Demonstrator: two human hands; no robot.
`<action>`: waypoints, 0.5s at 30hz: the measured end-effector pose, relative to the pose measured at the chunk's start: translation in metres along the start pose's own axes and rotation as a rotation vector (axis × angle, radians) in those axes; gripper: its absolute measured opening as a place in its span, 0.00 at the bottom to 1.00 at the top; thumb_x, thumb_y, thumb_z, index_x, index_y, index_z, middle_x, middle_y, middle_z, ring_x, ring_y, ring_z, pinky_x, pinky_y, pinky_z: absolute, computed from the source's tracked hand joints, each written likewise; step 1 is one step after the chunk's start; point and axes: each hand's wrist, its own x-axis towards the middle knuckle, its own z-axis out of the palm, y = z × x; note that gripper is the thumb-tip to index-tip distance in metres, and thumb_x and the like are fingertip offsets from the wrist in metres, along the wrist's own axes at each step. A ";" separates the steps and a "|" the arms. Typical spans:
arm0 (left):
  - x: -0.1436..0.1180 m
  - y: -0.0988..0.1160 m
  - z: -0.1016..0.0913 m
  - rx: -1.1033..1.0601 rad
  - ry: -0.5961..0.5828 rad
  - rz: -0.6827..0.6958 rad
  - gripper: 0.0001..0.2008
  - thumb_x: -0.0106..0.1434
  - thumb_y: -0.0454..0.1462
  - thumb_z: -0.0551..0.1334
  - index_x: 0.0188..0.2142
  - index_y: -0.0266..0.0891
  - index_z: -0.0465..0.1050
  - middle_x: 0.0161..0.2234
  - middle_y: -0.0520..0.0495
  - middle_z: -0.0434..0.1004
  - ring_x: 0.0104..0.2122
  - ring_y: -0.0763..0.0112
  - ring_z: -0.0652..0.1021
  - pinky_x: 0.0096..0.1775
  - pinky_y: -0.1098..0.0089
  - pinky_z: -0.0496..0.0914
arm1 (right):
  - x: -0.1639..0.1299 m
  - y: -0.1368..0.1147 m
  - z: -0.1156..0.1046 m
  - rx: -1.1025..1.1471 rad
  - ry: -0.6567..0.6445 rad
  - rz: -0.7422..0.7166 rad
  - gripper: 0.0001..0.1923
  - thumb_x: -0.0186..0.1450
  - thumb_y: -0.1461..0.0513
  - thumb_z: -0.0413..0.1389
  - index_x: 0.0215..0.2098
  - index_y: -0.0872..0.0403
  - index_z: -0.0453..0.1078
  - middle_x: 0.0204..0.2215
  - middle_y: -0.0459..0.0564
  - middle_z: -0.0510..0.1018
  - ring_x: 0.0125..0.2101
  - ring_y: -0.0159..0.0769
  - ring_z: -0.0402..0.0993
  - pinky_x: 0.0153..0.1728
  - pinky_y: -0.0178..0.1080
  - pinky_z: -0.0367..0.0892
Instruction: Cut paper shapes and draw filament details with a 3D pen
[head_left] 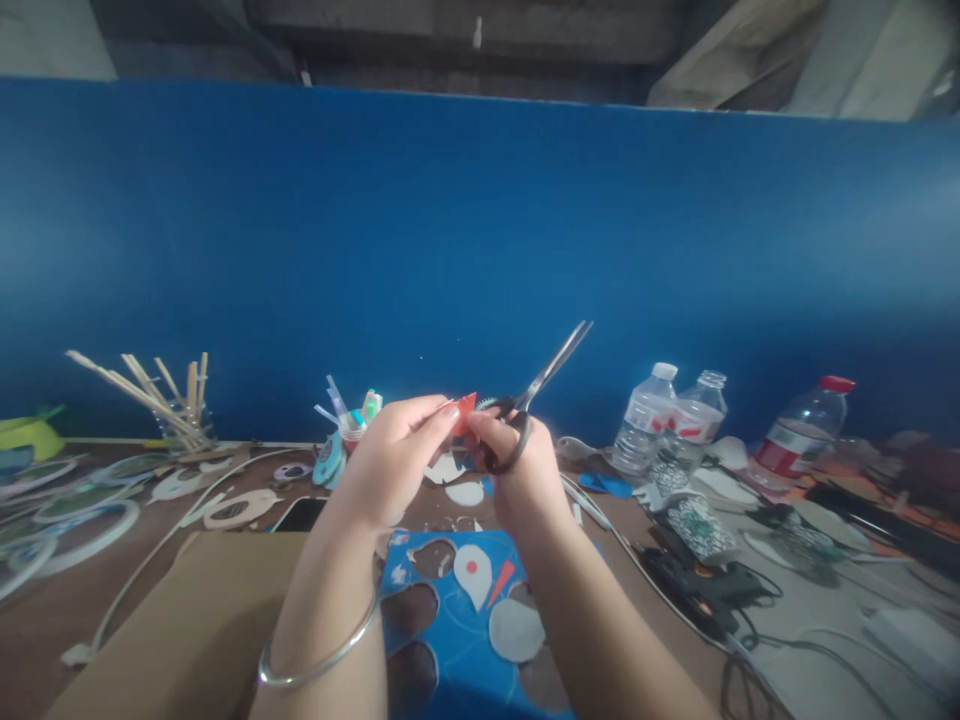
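Head view: left hand point(395, 447) pinches a red scrap point(465, 408), right hand point(517, 462) grips scissors point(536, 392); bottle labels point(780, 440) unreadable.

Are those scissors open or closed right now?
Closed, as far as shows: the scissors in the right hand show one thin line of blade, pointing up and right, beside the red piece the left hand pinches.
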 end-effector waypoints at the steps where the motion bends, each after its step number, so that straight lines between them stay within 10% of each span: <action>1: 0.000 -0.001 0.001 -0.094 -0.006 -0.004 0.17 0.63 0.46 0.49 0.24 0.38 0.61 0.20 0.55 0.57 0.21 0.77 0.60 0.22 0.75 0.54 | 0.000 0.001 0.001 0.079 0.004 0.009 0.07 0.50 0.62 0.58 0.19 0.58 0.67 0.14 0.42 0.67 0.16 0.25 0.57 0.17 0.30 0.52; 8: -0.001 -0.002 0.000 -0.072 0.043 0.027 0.16 0.63 0.45 0.51 0.25 0.37 0.65 0.20 0.54 0.60 0.22 0.77 0.62 0.22 0.76 0.56 | -0.001 0.002 0.005 0.161 0.036 0.004 0.07 0.50 0.62 0.59 0.20 0.58 0.66 0.14 0.42 0.67 0.16 0.24 0.57 0.17 0.30 0.51; 15: -0.006 0.001 -0.004 -0.104 0.159 0.115 0.13 0.62 0.42 0.52 0.26 0.38 0.67 0.22 0.52 0.68 0.23 0.75 0.69 0.24 0.77 0.63 | -0.002 0.002 0.005 0.098 -0.214 -0.018 0.11 0.53 0.57 0.58 0.26 0.58 0.68 0.21 0.45 0.71 0.20 0.27 0.62 0.21 0.31 0.56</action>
